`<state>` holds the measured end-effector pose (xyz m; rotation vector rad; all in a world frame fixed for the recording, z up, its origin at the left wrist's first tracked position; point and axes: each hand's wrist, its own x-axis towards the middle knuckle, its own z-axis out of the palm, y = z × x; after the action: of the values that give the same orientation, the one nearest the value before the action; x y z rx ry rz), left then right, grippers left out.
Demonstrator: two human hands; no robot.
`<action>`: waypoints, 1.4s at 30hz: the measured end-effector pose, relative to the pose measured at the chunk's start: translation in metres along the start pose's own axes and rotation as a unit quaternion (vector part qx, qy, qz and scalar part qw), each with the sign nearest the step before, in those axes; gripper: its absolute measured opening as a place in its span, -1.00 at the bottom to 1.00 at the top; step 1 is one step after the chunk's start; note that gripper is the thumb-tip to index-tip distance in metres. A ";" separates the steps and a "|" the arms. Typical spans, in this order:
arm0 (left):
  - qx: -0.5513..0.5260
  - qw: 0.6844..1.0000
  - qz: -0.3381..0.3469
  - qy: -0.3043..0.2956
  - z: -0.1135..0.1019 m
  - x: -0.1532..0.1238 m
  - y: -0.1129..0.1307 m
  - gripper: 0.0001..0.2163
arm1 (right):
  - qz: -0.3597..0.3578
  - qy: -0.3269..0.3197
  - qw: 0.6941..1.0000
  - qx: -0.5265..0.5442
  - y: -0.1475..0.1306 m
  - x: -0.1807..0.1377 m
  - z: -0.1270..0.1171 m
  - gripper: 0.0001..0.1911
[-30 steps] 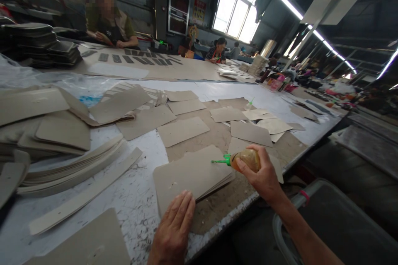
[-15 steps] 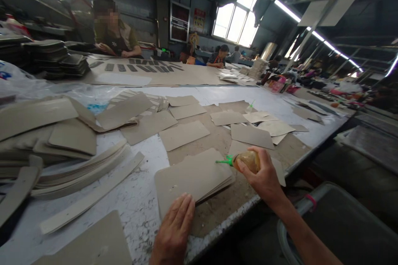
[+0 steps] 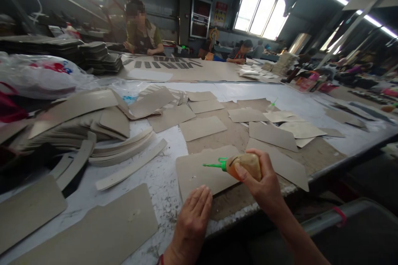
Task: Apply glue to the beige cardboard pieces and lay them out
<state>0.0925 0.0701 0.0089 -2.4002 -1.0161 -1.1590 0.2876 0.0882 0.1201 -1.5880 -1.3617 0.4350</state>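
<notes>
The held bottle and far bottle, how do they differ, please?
The held bottle is in the right hand; the far bottle is unheld. The held bottle's nozzle points left, the far bottle's nozzle upward. The held bottle looks amber, the far bottle paler. Both nozzles are green.

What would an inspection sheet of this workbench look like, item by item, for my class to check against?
Surface: white tabletop, darkly marked near the front edge.
Job's things: squeeze bottle with a green nozzle; card panel beneath the nozzle.
Clutter: loose panels, curved strips, plastic bag, second green-tipped bottle.
Hands: left hand flat on the card panel's near edge; right hand gripping the squeeze bottle.
Cables: white cord-like line hanging upper left; its purpose cannot be told.
Surroundings: co-worker across the table, bright windows behind.
</notes>
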 end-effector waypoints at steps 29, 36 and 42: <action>-0.017 1.000 0.004 -0.018 0.004 -0.012 -0.001 -0.64 | -0.131 0.052 0.976 -0.163 0.021 0.033 0.009 -0.62; -0.005 1.000 0.018 -0.024 0.004 -0.012 -0.006 -0.60 | -0.122 0.102 0.968 -0.193 0.038 0.044 -0.012 -0.61; 0.004 0.998 0.065 -0.014 0.008 -0.014 -0.015 -0.60 | -0.111 0.130 0.964 -0.202 0.050 0.049 -0.022 -0.58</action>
<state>0.0805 0.0781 -0.0079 -2.4425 -0.8572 -1.0787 0.3474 0.1278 0.1044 -1.7159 -1.4616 -0.1963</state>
